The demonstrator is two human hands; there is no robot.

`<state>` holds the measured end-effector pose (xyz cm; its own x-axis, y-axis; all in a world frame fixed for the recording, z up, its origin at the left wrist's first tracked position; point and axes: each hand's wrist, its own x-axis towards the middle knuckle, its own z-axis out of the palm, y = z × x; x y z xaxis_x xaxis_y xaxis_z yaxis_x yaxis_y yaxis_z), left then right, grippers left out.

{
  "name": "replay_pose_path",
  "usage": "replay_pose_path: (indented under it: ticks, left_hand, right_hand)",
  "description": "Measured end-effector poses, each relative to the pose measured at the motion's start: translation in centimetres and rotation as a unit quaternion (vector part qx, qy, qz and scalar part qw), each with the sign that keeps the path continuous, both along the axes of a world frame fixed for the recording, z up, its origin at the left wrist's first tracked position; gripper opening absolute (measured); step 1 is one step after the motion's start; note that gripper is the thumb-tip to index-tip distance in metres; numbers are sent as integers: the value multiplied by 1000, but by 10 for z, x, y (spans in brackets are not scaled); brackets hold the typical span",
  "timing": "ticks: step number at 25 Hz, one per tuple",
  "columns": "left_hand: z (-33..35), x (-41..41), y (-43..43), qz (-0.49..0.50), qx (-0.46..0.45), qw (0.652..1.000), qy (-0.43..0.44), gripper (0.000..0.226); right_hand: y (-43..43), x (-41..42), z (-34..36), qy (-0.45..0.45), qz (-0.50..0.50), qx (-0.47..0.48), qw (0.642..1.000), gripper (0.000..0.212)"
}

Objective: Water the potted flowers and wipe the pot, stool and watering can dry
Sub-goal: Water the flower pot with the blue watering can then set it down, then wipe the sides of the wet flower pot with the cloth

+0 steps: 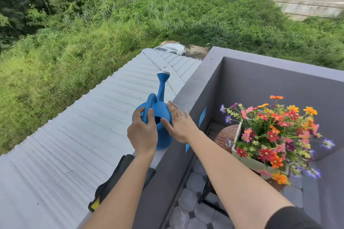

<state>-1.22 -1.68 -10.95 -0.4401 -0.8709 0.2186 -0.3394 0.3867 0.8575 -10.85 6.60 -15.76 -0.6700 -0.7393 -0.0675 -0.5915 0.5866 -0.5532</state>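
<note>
A blue watering can (161,111) stands on top of the grey balcony wall (188,89), spout pointing away from me. My left hand (142,132) is wrapped around its handle. My right hand (179,123) lies flat, fingers spread, against the can's right side. To the right, a pale rectangular pot (251,160) full of red, orange, pink and purple flowers (275,132) sits on a round brown stool (226,135) in the balcony corner.
A dark folded cloth or bag (119,176) with a yellow tag rests on the wall top under my left forearm. Beyond the wall lies a corrugated metal roof (74,135) and a long drop to grass. Grey tiles (195,210) cover the balcony floor.
</note>
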Motion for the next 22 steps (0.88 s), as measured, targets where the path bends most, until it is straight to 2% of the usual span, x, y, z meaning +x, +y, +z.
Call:
replay_pose_path:
  ticks: [8, 13, 15, 19, 22]
  left_hand:
    - [7, 0, 3, -89, 41, 995, -33, 24]
    - [13, 2, 11, -90, 39, 994, -46, 30]
    - [16, 7, 11, -107, 37, 992, -53, 33]
    - [8, 36, -4, -98, 70, 993, -7, 36]
    - [-33, 68, -21, -77, 72, 991, -86, 49]
  right_hand:
    - [9, -5, 3, 4, -3, 0, 1000, 68]
    - [16, -2, 6, 1, -13, -1, 1000, 68]
    - [18, 4, 1, -27, -34, -33, 999, 68]
    - [29, 31, -23, -122, -151, -99, 976, 67]
    - [29, 69, -48, -187, -198, -69, 960, 67]
